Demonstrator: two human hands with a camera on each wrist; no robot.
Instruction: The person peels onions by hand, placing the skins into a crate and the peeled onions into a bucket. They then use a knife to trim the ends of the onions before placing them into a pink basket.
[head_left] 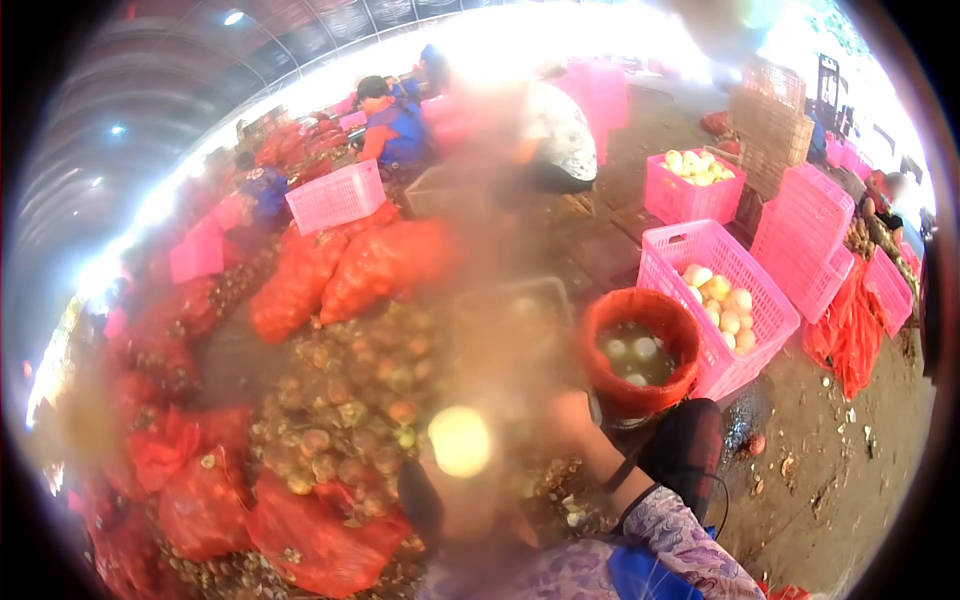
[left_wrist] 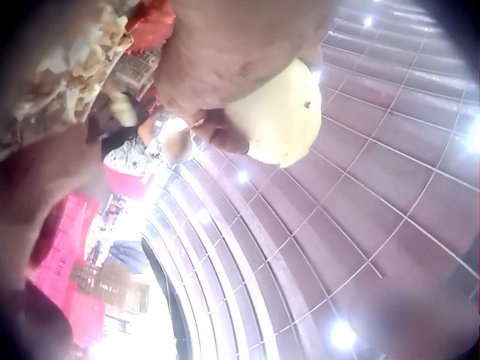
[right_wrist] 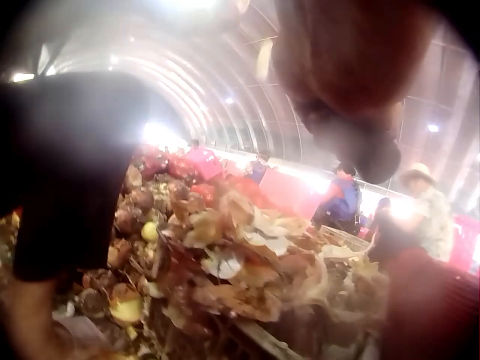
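A peeled pale yellow onion [left_wrist: 281, 116] is gripped by my left hand [left_wrist: 232, 60], its fingers bent against one side. The onion carries a small dark spot. Seen from the head, the same onion [head_left: 460, 441] shines bright over my lap, and the left hand below it is blurred. My right hand [right_wrist: 352, 67] hangs over a heap of papery onion skins [right_wrist: 240, 262], with a dark blurred shape at its fingers; I cannot tell what it holds. In the head view the right hand [head_left: 572, 412] is hazy, beside a red-lined bucket [head_left: 597, 345] with peeled onions in liquid.
Unpeeled onions [head_left: 345, 415] are heaped ahead, with red mesh bags [head_left: 325, 530] at left. A pink crate [head_left: 765, 330] of peeled onions stands by the bucket, another crate [head_left: 670, 205] behind it. Several people sit farther off, one in a blue vest [head_left: 405, 135].
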